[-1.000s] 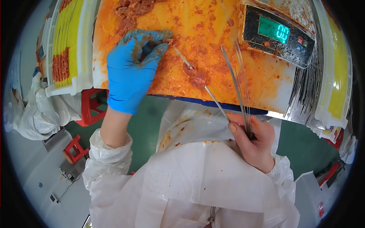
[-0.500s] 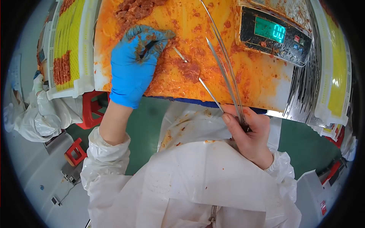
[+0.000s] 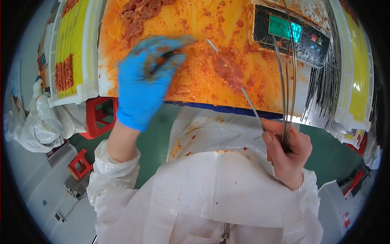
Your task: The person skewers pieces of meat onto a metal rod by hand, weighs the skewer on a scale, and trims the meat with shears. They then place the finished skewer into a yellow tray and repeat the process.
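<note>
My left hand (image 3: pixel 148 81), in a blue glove smeared with orange marinade, hovers over the stained board (image 3: pixel 195 91). Its fingers are curled together and blurred; whether they hold anything is hidden. My bare right hand (image 3: pixel 288 154) grips several thin metal skewers. One skewer (image 3: pixel 251 103) is pinched between thumb and forefinger and runs up and left through a piece of meat (image 3: pixel 229 73), its tip showing beyond the meat. The others fan upward from the palm, passing in front of the scale. A pile of raw meat (image 3: pixel 140 18) lies at the board's top left.
A digital scale (image 3: pixel 290 36) sits at the board's upper right. Beside it lie many loose skewers (image 3: pixel 323 91). White racks with yellow mesh stand left (image 3: pixel 83 61) and right (image 3: pixel 359 77); the left one bears skewered meat (image 3: pixel 64 75). Red stools (image 3: pixel 97 118) and a person's white sleeve (image 3: pixel 48 122) are at left.
My right hand has moved right and slightly down with the skewers. The meat on the pinched skewer has shifted right, away from my left hand, and looks stretched longer.
</note>
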Available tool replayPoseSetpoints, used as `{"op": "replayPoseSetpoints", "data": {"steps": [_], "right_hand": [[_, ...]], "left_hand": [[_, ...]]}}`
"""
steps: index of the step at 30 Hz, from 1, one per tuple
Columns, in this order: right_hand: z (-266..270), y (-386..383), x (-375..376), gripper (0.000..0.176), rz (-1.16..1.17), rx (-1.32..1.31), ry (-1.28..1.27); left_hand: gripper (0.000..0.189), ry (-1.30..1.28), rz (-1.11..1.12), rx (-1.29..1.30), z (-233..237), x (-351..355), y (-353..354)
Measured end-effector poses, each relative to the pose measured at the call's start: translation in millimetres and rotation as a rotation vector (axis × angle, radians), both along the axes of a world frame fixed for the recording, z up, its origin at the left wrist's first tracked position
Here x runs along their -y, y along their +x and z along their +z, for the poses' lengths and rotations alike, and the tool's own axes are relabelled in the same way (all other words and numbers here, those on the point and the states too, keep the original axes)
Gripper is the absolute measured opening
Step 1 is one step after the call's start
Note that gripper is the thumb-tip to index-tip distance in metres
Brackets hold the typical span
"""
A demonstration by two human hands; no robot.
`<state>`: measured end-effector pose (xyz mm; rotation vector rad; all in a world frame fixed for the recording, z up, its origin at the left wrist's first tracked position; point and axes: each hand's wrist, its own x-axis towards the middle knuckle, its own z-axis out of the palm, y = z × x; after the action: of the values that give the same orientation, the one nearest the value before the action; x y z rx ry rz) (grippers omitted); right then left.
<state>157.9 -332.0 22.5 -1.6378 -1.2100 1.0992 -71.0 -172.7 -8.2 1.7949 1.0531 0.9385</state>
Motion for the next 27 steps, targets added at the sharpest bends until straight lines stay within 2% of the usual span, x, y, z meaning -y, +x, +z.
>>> {"op": "replayPoseSetpoints", "data": {"steps": [3, 4, 6, 10, 13, 16, 18, 19, 22, 25, 27], "right_hand": [[-5.3, 7.2, 16.7, 0.015, 0.015, 0.02, -0.017], [-5.7, 9.2, 16.7, 0.015, 0.027, 0.034, -0.04], [-6.7, 10.6, 17.2, 0.015, 0.055, 0.048, -0.094], [-6.3, -4.8, 1.6, 0.015, 0.006, -0.043, -0.109], [-10.9, -10.0, -7.7, 0.014, -0.024, 0.007, 0.021], [0.8, 19.4, -7.7, 0.012, -0.131, 0.089, 0.137], [12.3, 33.8, -38.5, 0.014, -0.385, 0.108, 0.091], [16.2, 45.5, -59.7, 0.015, -0.386, 0.108, 0.108], [7.3, 82.3, -111.1, 0.019, -0.338, 0.167, 0.205], [-1.8, 93.9, -115.1, 0.019, -0.379, 0.332, 0.287], [-1.1, 100.6, -106.6, 0.019, -0.45, 0.383, 0.335]], "left_hand": [[0.02, 0.076, -0.001, -0.211, -4.9, -0.7, 18.8], [0.019, 0.145, -0.009, -0.238, -6.2, -3.5, 22.0], [0.017, 0.117, -0.023, -0.282, -3.3, 0.1, 26.1], [0.016, 0.227, -0.075, -0.392, 1.2, -2.6, 25.4], [0.016, -0.19, -0.059, 0.039, -4.2, -12.4, 17.3], [0.014, -0.153, 0.094, 0.071, 9.0, -42.6, -1.9], [0.018, 0.213, 0.092, -0.277, 8.4, -76.8, 0.8], [0.02, 0.407, 0.096, -0.446, 10.2, -87.8, 4.7], [0.022, 0.36, 0.094, -0.628, 3.1, -89.8, 15.1], [0.018, 0.184, 0.103, -0.449, 4.0, -91.2, 9.2], [0.018, -0.102, 0.108, -0.214, 10.8, -97.0, 1.4]]}}
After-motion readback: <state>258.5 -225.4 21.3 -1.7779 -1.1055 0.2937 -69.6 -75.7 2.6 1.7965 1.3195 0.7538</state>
